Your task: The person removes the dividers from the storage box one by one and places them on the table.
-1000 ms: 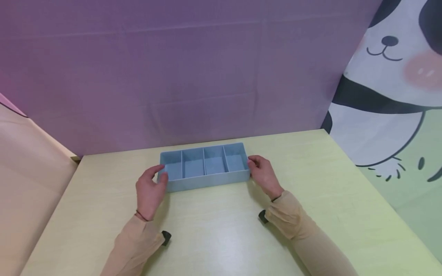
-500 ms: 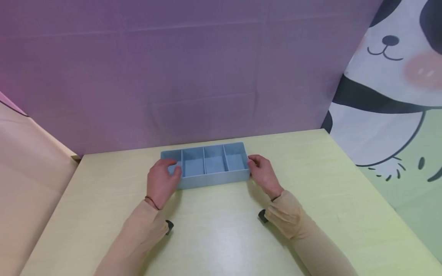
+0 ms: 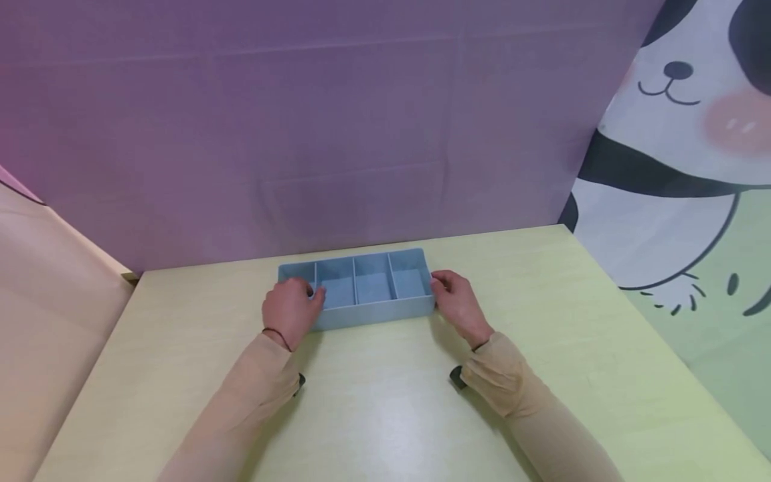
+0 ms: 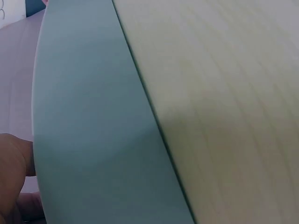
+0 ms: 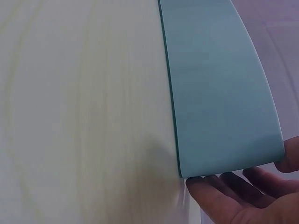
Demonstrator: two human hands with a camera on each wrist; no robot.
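A light blue tray (image 3: 373, 310) with several compartments in a row sits toward the back of the table. My right hand (image 3: 460, 308) grips its right end, with the thumb at the rim. In the right wrist view, the fingers (image 5: 212, 198) lie against the end wall's outer side. My left hand (image 3: 289, 309) reaches over the leftmost compartment with bent fingers, thumb near the first divider. The left wrist view has part of that hand (image 4: 11, 163) behind the tray's long wall (image 4: 98, 116). Whether the left fingers hold anything I cannot tell; the hand hides most of that compartment.
The pale wooden table (image 3: 385, 408) extends in front of the tray and to both sides. A purple cloth (image 3: 361, 134) hangs along its back edge. At the right hangs a panda-print cloth (image 3: 662, 234), and at the left a pale cloth (image 3: 54, 321).
My left hand has moved right and slightly away from me, from the tray's left end to over its leftmost compartment, with thumb and fingers drawing closer. My right hand and the tray stay in place.
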